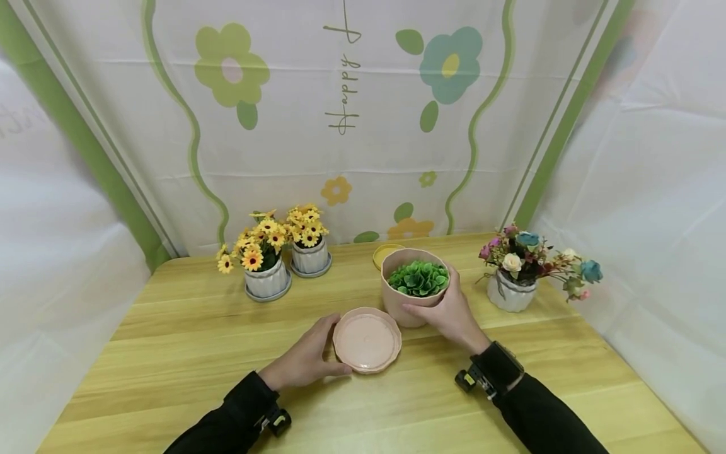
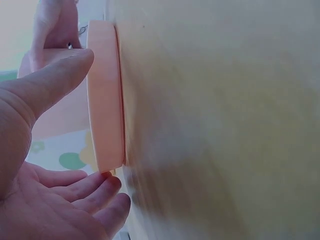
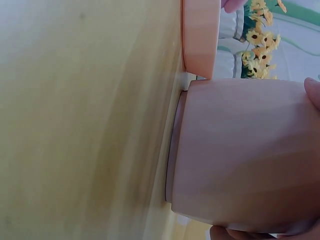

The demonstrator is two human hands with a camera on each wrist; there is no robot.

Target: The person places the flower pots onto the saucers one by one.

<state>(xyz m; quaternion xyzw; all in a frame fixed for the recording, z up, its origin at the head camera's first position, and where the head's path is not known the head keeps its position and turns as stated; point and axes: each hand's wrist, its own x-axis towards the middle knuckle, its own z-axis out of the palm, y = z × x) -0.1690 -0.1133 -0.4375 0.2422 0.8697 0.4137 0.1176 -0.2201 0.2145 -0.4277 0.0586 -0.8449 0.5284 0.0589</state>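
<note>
A round pink saucer (image 1: 367,340) with a scalloped rim lies on the table, and its side shows in the left wrist view. My left hand (image 1: 306,356) holds its left side, thumb at the near rim and fingers at the far side. Just beyond it to the right, my right hand (image 1: 454,309) grips a pink flowerpot (image 1: 399,302), thumb across the near wall and fingers round the right side. Leafy green foliage (image 1: 418,279) fills the pot. The pot stands upright beside the saucer; its base (image 3: 176,150) is at the tabletop.
Two grey-white pots of yellow flowers (image 1: 266,280) (image 1: 311,257) stand on saucers at the back left. A yellow saucer (image 1: 387,253) lies behind the pink pot. At the right is a white pot (image 1: 510,293) of mixed flowers. Printed cloth (image 1: 283,145) walls the table's back.
</note>
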